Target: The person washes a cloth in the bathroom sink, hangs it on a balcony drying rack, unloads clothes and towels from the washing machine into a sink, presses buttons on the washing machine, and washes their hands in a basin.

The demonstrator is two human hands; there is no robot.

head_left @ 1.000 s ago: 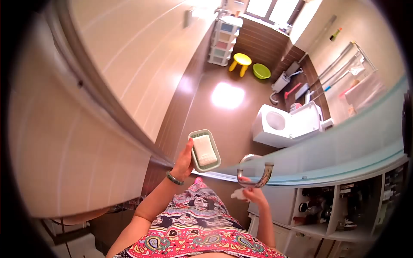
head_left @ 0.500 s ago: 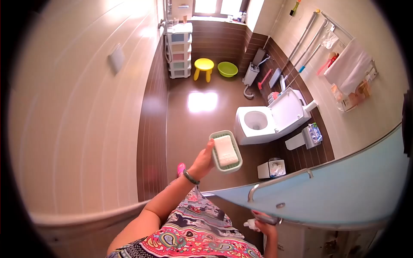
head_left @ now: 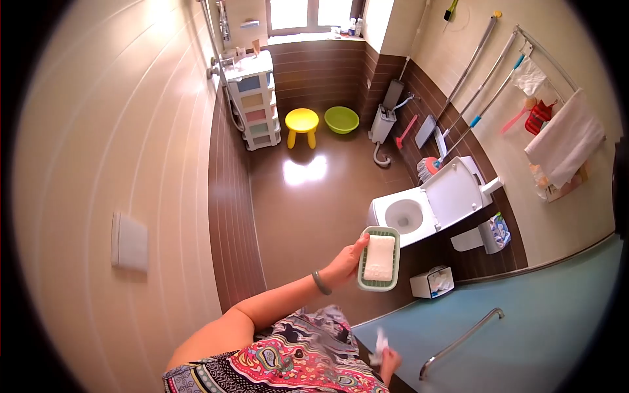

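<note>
My left hand (head_left: 346, 265) grips the near-left side of a pale green soap dish (head_left: 394, 275), its thumb on the rim. A white bar of soap (head_left: 379, 257) lies in the dish, which is held level over the floor. Low in the view, beside the patterned dress, my right hand (head_left: 390, 359) is closed round a small crumpled white item (head_left: 380, 344), blurred, perhaps tissue. The frosted glass door (head_left: 524, 314) with its metal handle (head_left: 458, 340) is to the right of that hand, apart from it.
A toilet (head_left: 401, 213) with raised lid stands beyond the dish, a waste bin (head_left: 419, 286) nearer. Farther back are a yellow stool (head_left: 302, 120), a green basin (head_left: 341, 120) and a drawer tower (head_left: 255, 101). Mops lean on the right wall; a switch (head_left: 130, 242) is on the left.
The view has moved forward into the bathroom. My left hand with the dish has shifted right. My right hand has come off the door handle, still holding the white item; the door now stands wider.
</note>
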